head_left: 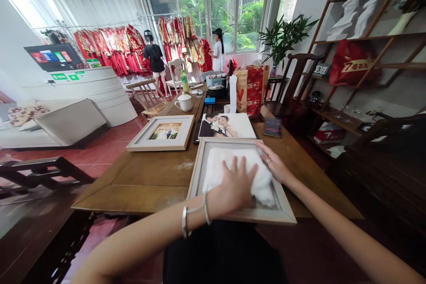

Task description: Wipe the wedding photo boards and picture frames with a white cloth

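My left hand (237,184) lies with fingers spread on a fluffy white cloth (216,164), pressing it flat against a pale wooden picture frame (192,182). A bracelet and a bangle are on that wrist. At the frame's upper right edge, my right hand (274,164), with a ring, is closed around the rim. The frame rests at the near table edge, its front corner overhanging. The cloth hides most of what the frame contains. Just beyond it lies a wedding photo print (238,126). A second framed photo (163,133) sits to the left.
On the wooden table (143,186) are a white lidded cup (184,102), a green bottle (184,80), a red and brown paper bag (252,91) and a dark phone-like object (272,127). Two people stand by the racks of red garments (113,49). Shelves (359,41) line the right.
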The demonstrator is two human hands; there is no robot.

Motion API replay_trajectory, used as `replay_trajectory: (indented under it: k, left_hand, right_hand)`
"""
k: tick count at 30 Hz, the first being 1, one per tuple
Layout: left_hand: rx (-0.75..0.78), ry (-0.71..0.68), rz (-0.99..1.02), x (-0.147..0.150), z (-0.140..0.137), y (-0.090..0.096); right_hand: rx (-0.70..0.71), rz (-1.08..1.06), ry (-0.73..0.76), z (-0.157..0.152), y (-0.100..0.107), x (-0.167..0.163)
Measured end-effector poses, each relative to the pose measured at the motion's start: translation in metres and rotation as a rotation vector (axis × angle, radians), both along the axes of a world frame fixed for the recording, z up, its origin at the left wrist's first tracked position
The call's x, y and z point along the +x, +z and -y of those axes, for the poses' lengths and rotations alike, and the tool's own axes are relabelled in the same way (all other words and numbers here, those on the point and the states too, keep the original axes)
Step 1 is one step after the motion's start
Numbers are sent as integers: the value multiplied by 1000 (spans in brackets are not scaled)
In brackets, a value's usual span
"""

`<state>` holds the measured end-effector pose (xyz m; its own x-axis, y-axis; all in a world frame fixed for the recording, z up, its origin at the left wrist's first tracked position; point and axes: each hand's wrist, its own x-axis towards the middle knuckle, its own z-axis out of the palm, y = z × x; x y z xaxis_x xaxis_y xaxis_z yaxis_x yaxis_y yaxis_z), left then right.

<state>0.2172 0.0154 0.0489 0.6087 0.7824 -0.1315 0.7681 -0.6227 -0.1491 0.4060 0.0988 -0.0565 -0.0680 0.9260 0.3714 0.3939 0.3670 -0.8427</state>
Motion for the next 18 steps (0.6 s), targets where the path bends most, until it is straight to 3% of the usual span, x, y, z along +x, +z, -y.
replay_trajectory:
  k: [3,6,8,14,18]
  left_hand:
    - [101,65,39,1,-38,-8]
    - [80,51,38,-5,-46,-3]
    - [20,13,23,-12,-32,7]
    - [-284,-86,-111,-29,47,43]
    - [-324,-103,-119,-39,71,46]
  right_hand:
    - [26,-14,-8,-1,-1,0]
    - [39,0,2,-1,-2,-1]
    - [38,12,6,0,-2,-1]
    - [54,17,-16,1,-4,-2]
    - [53,21,-18,1,-3,-3]
